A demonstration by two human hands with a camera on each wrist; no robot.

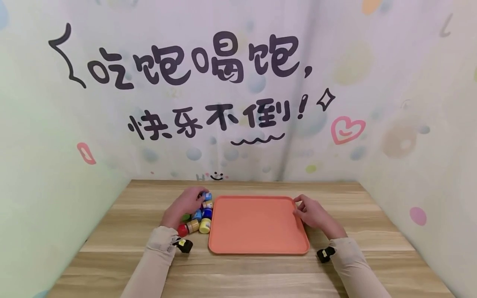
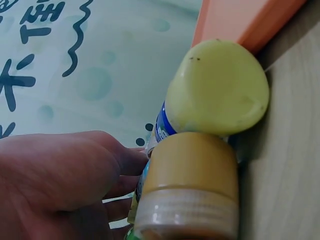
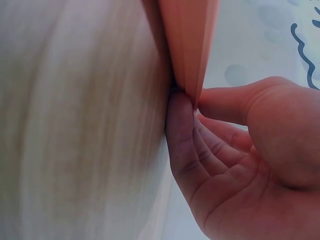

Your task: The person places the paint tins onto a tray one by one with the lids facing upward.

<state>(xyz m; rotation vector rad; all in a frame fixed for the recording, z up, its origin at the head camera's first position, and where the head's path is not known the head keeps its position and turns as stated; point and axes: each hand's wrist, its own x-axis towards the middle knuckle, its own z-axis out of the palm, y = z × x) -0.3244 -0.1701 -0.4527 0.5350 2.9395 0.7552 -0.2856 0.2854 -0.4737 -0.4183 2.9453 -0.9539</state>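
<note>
An orange tray (image 1: 257,223) lies flat on the wooden table. At its right rim my right hand (image 1: 313,212) pinches the edge. The right wrist view shows the thumb on one face of the rim and fingertips (image 3: 181,107) against the other. Left of the tray, small paint jars cluster: a yellow jar (image 1: 205,226), an ochre jar (image 1: 193,226), a red jar (image 1: 182,230) and several blue ones. My left hand (image 1: 188,203) reaches over the cluster, fingertips at the farthest light blue jar (image 1: 207,196). In the left wrist view, jars hide those fingertips, so their hold is unclear.
Behind the wooden table (image 1: 257,275) hangs a pale backdrop (image 1: 238,161) with dark lettering and coloured dots. Similar pale walls stand on both sides. Each wrist carries a small black camera, such as the left one (image 1: 184,246).
</note>
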